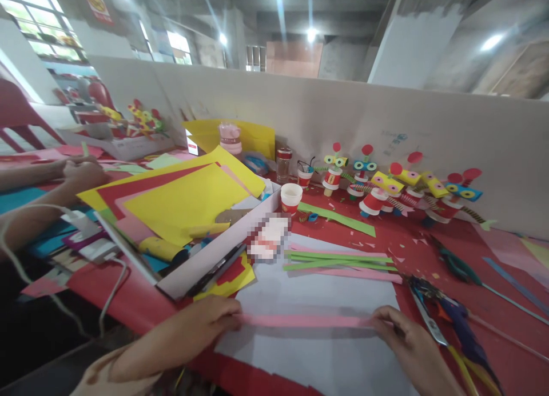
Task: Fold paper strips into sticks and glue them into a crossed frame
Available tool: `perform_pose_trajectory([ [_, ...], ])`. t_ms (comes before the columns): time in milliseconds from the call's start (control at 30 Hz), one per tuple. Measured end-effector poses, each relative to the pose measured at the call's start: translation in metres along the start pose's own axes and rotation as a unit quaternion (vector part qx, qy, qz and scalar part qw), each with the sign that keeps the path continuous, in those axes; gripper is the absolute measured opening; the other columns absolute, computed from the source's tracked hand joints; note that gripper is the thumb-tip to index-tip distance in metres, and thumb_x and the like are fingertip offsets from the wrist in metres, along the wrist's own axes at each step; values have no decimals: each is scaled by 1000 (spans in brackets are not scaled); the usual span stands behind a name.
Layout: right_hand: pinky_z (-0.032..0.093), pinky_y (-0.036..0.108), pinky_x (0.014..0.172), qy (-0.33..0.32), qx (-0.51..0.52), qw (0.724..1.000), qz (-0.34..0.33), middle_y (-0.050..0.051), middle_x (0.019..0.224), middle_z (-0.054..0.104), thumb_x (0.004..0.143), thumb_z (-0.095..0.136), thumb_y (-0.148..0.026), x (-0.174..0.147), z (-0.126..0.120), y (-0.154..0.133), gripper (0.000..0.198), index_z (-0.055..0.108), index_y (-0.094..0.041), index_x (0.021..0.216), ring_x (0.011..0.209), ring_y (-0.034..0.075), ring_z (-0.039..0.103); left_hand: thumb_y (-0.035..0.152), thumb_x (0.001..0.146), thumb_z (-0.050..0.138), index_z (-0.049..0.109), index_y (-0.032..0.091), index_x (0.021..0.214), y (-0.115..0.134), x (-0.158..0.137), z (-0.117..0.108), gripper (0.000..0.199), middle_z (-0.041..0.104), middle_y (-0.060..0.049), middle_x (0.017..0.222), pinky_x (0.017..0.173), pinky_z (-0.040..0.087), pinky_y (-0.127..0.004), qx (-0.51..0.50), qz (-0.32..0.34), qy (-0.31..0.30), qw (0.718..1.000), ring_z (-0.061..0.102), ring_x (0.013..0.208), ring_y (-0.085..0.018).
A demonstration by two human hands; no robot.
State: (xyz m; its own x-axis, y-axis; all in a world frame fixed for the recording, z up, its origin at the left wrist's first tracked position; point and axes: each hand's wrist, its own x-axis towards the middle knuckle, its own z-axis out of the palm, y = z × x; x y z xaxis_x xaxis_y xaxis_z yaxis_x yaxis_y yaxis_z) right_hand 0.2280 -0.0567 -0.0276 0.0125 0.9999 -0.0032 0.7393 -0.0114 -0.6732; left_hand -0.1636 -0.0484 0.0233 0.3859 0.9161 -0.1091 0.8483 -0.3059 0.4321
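A pink paper strip [306, 320] is stretched level between my two hands, over a grey-white sheet [330, 356]. My left hand [214, 317] pinches its left end, and my right hand [398, 333] pinches the right end. Just beyond lie several green and pink paper strips [338, 262], side by side on the same sheet. To the right of my right hand are scissors [433, 322] with yellow handles and a purple-handled glue gun [463, 327]. A dark marker pen [217, 270] rests beside a white box, beyond my left hand.
The white box [223, 247] holds yellow, red and pink paper sheets [180, 202]. Paper-cup robot figures [375, 199] stand along the partition. A white paper cup [291, 197], a green strip [338, 219] and pliers [457, 264] are on the red table. Another person's hands [83, 173] are at left.
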Motion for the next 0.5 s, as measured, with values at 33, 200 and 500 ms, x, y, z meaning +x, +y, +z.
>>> perform_pose_trajectory([
  [33,43,19,53,8,-1,1000,4,-2,68,63,83,47,-50,1,0,2,31,62,-24,77,63,15,57,22,84,41,66,26,75,-7,-9,0,26,69,5,75,64,45,-19,29,-15,32,999,63,70,-13],
  [200,46,22,62,-10,-2,1000,3,-1,77,69,82,50,-48,4,0,-3,28,65,-25,81,75,18,63,9,78,35,60,25,109,32,-26,14,43,66,-6,101,71,47,-38,122,-91,189,970,61,88,-25],
  [500,45,27,66,-25,2,1000,-16,2,77,71,77,53,-41,23,-8,-12,22,66,-23,80,74,20,64,18,90,42,60,27,108,142,74,73,27,58,-4,93,76,43,-36,35,157,61,985,52,90,-21],
])
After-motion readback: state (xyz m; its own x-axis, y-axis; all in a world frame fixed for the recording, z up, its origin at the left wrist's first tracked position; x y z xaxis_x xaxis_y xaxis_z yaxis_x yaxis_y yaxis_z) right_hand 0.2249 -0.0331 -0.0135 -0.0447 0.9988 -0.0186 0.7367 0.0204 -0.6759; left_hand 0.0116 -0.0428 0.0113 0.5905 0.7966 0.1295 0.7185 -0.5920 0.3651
